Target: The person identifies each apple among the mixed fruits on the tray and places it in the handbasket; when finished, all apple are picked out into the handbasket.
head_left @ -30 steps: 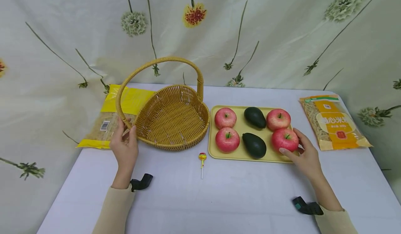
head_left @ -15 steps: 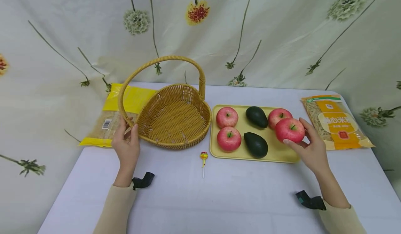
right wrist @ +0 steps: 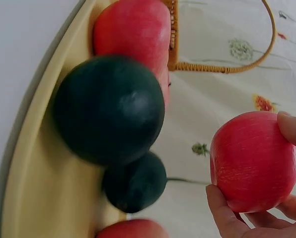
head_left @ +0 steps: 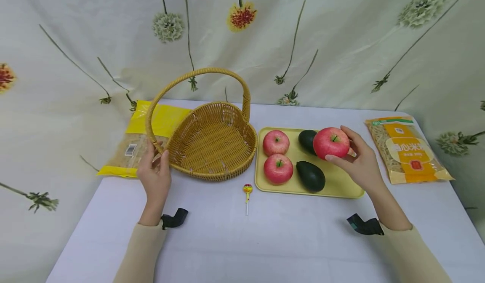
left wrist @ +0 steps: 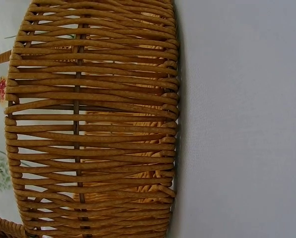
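Note:
My left hand (head_left: 155,175) grips the handle of an empty woven basket (head_left: 212,148) near its left base. In the left wrist view the wicker side of the basket (left wrist: 93,129) fills much of the picture, with a fingertip at the lower left corner. My right hand (head_left: 360,163) holds a red apple (head_left: 331,144) above the yellow tray (head_left: 342,184), thumb on one side and fingers on the other. Two apples (head_left: 278,169) and two dark avocados (head_left: 310,176) lie on the tray. Another apple (right wrist: 133,230) shows at the bottom of the right wrist view; in the head view the held apple hides it.
A wrapped lollipop (head_left: 247,194) lies on the white tabletop (head_left: 288,236) in front of the basket and tray. One yellow food bag (head_left: 125,148) lies behind my left hand, and an orange one (head_left: 409,150) right of the tray. A flowered cloth (head_left: 341,43) hangs behind.
My right hand has lifted the front right apple off the tray and carried it up and to the left. The left hand stays on the basket handle.

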Tool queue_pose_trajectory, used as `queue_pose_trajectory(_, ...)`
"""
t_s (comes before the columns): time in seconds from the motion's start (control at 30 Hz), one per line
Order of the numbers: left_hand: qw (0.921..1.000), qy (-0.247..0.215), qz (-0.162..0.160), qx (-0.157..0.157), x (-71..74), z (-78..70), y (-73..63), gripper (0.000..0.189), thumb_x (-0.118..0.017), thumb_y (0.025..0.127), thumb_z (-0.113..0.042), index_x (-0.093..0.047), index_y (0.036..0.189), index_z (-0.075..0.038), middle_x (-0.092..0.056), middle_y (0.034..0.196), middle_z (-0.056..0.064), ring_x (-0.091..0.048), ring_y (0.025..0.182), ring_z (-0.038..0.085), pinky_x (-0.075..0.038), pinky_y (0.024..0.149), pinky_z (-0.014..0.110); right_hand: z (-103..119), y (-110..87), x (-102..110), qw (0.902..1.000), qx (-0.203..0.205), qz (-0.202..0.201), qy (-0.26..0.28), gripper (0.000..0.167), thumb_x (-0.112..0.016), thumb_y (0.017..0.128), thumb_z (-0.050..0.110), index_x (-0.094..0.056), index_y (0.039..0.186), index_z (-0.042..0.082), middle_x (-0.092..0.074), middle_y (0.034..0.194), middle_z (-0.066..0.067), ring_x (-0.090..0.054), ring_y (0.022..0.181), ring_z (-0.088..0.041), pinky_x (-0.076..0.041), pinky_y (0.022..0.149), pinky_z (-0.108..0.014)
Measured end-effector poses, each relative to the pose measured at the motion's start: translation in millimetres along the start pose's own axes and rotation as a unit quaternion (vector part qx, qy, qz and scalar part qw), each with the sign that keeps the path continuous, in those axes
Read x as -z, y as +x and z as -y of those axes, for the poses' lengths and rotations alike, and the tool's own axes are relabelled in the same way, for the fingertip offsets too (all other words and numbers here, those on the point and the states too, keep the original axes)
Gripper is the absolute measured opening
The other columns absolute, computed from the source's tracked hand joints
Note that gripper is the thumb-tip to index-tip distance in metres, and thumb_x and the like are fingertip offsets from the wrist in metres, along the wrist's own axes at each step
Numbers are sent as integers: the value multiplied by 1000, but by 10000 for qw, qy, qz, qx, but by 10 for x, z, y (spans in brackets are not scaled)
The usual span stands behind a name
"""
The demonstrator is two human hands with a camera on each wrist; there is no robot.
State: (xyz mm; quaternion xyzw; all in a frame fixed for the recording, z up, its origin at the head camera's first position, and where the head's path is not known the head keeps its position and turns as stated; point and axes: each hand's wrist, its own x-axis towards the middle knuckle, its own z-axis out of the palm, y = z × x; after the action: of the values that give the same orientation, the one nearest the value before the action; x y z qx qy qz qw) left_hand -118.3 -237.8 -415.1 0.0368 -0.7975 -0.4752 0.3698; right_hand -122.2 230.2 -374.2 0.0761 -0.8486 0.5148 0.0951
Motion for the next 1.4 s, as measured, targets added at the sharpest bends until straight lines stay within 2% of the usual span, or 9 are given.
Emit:
queue_pose_trajectory(0.13,10000,11,-16,-1,4,-6,5,55,-60,94,-1,-44,146,-11,-66,124,18,-60,114,28,-48,86,5,122,128,-158,9990,37,359,251,78,-76,83,6,-36,150,6,-47,143,-17,-45,117,-7,-50,81,-6)
queue_pose_trajectory(0.3,10000,-2,-61,-69,-4,-20,-4,53,-60,93,3,-44,143,-2,-65,123,22,-60,112,34,-46,84,2,281,306,-387,9956,105,753,544,78,-76,83,7,-37,150,9,-50,140,-15,-47,118,-16,-52,81,-8)
queue_pose_trajectory(0.47,9998,51,-101,-139,-1,-252,-7,51,-58,92,9,-42,141,8,-64,121,28,-59,111,43,-46,84,2,429,471,-632,9917,235,1048,709,79,-78,82,8,-38,149,9,-53,136,-13,-52,117,-22,-53,84,-13)
queue_pose_trajectory(0.57,9999,40,-91,-131,6,-381,-15,51,-57,92,10,-42,141,9,-64,121,29,-58,110,46,-46,84,2,525,551,-787,9905,168,1193,657,80,-80,81,12,-38,149,11,-52,136,-11,-52,119,-24,-57,89,-27)
queue_pose_trajectory(0.7,9998,-8,-96,-149,6,-376,-23,52,-57,91,10,-41,141,8,-63,121,30,-59,110,46,-45,84,1,631,643,-998,9880,88,1363,724,81,-81,80,17,-39,149,14,-51,139,-9,-49,124,-25,-55,94,-45)
queue_pose_trajectory(0.97,9997,-72,-110,-213,11,-299,-6,53,-57,92,10,-42,143,5,-63,120,30,-58,110,45,-46,84,2,831,779,-1401,9806,254,1559,1165,79,-82,79,19,-41,147,14,-53,136,-5,-52,120,-21,-58,90,-39)
queue_pose_trajectory(1.07,9997,-73,-106,-195,9,-266,-5,53,-56,93,8,-42,143,4,-63,121,29,-58,110,44,-46,84,2,916,819,-1563,9789,242,1618,1224,79,-82,79,20,-42,146,15,-53,137,-3,-51,121,-20,-57,92,-37)
queue_pose_trajectory(1.23,9998,-28,-94,-171,9,-275,-5,53,-57,93,7,-41,143,3,-64,121,28,-59,110,42,-46,84,2,1038,879,-1833,9796,252,1712,1024,79,-83,78,23,-43,145,15,-53,139,-2,-52,124,-18,-53,99,-35)
queue_pose_trajectory(1.4,9997,-53,-101,-194,12,-326,-7,54,-57,92,10,-41,143,5,-63,120,30,-59,110,45,-46,84,1,1110,949,-2077,9798,227,1773,901,79,-83,78,24,-43,144,12,-52,140,-3,-53,125,-18,-50,103,-34)
